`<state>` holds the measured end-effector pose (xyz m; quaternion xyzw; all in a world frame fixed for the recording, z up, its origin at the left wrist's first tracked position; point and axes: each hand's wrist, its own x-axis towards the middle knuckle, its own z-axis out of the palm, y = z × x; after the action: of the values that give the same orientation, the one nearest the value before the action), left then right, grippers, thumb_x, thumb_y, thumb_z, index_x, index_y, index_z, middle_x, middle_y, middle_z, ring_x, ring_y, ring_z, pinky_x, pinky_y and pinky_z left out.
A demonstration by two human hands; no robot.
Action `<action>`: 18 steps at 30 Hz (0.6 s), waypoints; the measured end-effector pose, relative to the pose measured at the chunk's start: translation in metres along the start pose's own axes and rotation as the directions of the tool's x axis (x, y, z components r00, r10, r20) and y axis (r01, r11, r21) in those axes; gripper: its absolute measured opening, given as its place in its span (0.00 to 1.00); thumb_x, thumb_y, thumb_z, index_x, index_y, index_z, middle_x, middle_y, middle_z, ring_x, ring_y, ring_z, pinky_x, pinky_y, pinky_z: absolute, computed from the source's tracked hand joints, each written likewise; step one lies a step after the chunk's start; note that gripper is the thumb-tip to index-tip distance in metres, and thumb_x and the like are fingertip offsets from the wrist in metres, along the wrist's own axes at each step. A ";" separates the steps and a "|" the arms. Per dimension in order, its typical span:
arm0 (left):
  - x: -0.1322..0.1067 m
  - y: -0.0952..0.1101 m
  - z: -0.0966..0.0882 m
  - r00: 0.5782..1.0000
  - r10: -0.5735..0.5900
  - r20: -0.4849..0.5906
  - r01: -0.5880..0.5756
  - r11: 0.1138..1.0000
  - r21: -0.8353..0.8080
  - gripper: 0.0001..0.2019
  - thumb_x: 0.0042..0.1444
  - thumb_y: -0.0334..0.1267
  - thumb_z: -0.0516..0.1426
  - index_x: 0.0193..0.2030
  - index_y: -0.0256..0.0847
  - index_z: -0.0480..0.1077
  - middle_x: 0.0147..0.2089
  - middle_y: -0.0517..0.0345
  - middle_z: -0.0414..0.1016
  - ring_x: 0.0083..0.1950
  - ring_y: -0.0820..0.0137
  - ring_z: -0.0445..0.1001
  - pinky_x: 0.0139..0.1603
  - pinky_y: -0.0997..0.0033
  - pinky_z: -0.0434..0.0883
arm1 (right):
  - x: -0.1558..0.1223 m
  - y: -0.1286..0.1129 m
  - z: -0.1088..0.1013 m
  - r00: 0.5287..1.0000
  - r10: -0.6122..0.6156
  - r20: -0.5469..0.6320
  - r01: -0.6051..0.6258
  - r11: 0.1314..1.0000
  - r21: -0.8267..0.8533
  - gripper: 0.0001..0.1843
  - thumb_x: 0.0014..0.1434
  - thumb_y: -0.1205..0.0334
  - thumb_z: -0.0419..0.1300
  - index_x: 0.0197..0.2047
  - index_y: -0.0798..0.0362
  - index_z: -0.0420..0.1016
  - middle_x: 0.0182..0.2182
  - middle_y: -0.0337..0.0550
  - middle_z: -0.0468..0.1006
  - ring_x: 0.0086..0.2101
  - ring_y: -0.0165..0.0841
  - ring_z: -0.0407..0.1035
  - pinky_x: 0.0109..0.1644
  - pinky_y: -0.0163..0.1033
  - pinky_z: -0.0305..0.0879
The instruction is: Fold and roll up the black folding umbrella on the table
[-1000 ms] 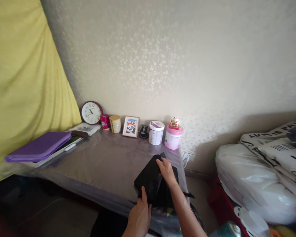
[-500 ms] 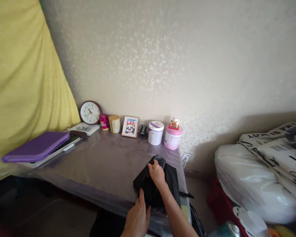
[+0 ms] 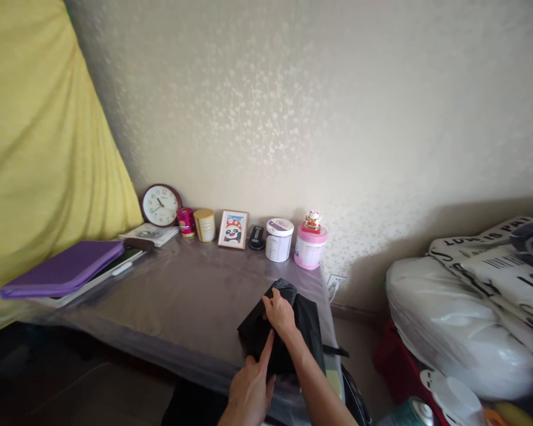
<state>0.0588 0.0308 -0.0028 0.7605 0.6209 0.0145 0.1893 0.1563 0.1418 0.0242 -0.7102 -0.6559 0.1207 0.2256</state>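
Note:
A black bag (image 3: 308, 325) of thin glossy material lies folded on the right front corner of the plastic-covered table (image 3: 177, 302). My right hand (image 3: 279, 312) rests on top of it with the fingers curled over a fold at its far end. My left hand (image 3: 249, 389) is at the bag's near edge, its index finger stretched out and pressing on the black material, the other fingers tucked in.
Along the wall stand a round clock (image 3: 160, 205), a red tin (image 3: 186, 220), a gold tin (image 3: 205, 224), a panda picture frame (image 3: 233, 229), a white tub (image 3: 279, 239) and a pink tub (image 3: 310, 249). A purple folder (image 3: 64, 276) lies left. White bagged bedding (image 3: 462, 325) is piled right.
My right hand has drawn the far end of the black bag toward me, folding it over. My left hand has shifted from a flat hold to one finger pressing on the bag.

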 end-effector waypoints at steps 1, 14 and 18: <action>0.001 -0.001 0.001 1.000 0.001 -0.001 -0.001 1.000 -0.002 0.31 0.58 0.36 0.46 0.65 0.50 0.33 0.41 0.51 0.70 0.39 0.66 0.73 0.36 0.72 0.63 | -0.001 0.000 -0.001 1.000 -0.026 0.012 0.026 0.999 0.036 0.18 0.61 0.59 0.48 0.51 0.59 0.63 0.28 0.46 0.78 0.35 0.36 0.73 0.37 0.35 0.62; 0.003 -0.002 0.003 0.999 -0.032 0.008 0.032 0.999 -0.019 0.24 0.60 0.33 0.42 0.64 0.38 0.45 0.44 0.47 0.71 0.41 0.68 0.73 0.36 0.75 0.63 | -0.066 0.024 -0.021 0.741 -0.670 -0.051 0.665 0.722 0.191 0.14 0.63 0.65 0.45 0.45 0.51 0.70 0.41 0.42 0.75 0.49 0.31 0.63 0.55 0.39 0.57; 0.004 -0.002 0.008 0.998 -0.053 -0.026 0.052 0.997 -0.054 0.28 0.60 0.36 0.42 0.66 0.38 0.36 0.45 0.47 0.72 0.40 0.67 0.74 0.36 0.73 0.64 | -0.048 0.035 -0.014 0.736 -0.674 -0.061 0.677 0.729 0.105 0.15 0.63 0.64 0.46 0.48 0.52 0.69 0.46 0.45 0.74 0.53 0.33 0.60 0.59 0.46 0.51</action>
<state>0.0599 0.0329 -0.0118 0.7383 0.6427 0.0365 0.2011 0.1880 0.0905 0.0137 -0.4095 -0.8585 0.0632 0.3022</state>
